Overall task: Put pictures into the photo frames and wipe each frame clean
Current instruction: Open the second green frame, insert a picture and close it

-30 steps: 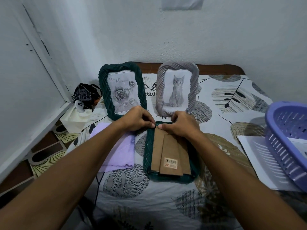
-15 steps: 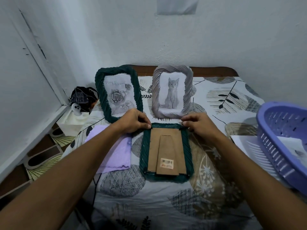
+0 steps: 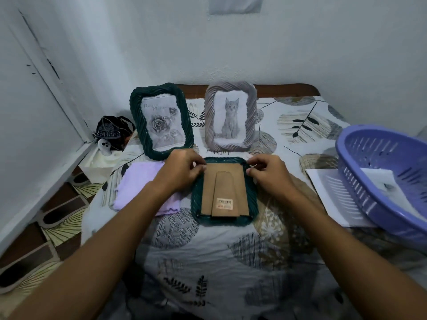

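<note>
Centrally, a dark green frame (image 3: 223, 190) lies face down on a leaf-patterned bedsheet (image 3: 208, 250), its brown cardboard backing (image 3: 223, 190) and folded stand with a barcode sticker facing up. Both hands work at the frame's far edge. The left hand (image 3: 179, 169) has its fingertips curled onto the top left corner, pinching at the backing's edge. The right hand (image 3: 268, 173) pinches the top right corner the same way. A second ago the two hands met at the middle of that far edge; they have since spread apart to the two corners.

Behind it, two frames stand upright and already hold pictures: a green frame (image 3: 161, 121) with a rose drawing, and to its right a grey frame (image 3: 231, 116) with a kitten picture. A lilac cloth (image 3: 141, 185) lies folded just left of the face-down frame, partly under the left forearm.

At the right edge sits a purple slotted basket (image 3: 379, 179) holding a sheet of paper (image 3: 381, 183); what is printed on it is too small to tell. More white paper (image 3: 328, 192) lies under the basket. A dark bag (image 3: 111, 130) sits by the wall at far left.
</note>
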Action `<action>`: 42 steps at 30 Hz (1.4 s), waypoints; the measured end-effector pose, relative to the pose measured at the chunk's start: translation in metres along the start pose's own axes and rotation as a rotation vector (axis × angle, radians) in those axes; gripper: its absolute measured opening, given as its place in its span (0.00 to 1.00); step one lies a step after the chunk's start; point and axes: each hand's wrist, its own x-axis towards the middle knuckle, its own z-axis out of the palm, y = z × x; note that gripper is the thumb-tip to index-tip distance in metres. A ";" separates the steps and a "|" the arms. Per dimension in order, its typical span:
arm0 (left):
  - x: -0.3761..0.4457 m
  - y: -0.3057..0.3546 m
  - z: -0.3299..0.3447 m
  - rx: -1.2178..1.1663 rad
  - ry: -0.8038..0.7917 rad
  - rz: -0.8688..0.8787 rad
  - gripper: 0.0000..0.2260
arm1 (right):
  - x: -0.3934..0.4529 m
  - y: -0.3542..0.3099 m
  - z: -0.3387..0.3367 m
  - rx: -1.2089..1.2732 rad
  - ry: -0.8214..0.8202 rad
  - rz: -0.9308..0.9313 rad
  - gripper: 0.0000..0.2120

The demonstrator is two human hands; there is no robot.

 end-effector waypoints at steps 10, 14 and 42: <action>-0.130 0.063 0.015 -0.117 0.195 -0.190 0.14 | -0.115 -0.014 0.003 -0.053 0.023 -0.048 0.10; -0.136 0.066 0.022 -0.109 0.205 -0.272 0.20 | -0.133 -0.017 0.013 -0.081 0.064 -0.041 0.16; -0.132 0.065 0.029 -0.187 0.247 -0.306 0.20 | -0.129 -0.013 0.024 -0.003 0.121 0.062 0.19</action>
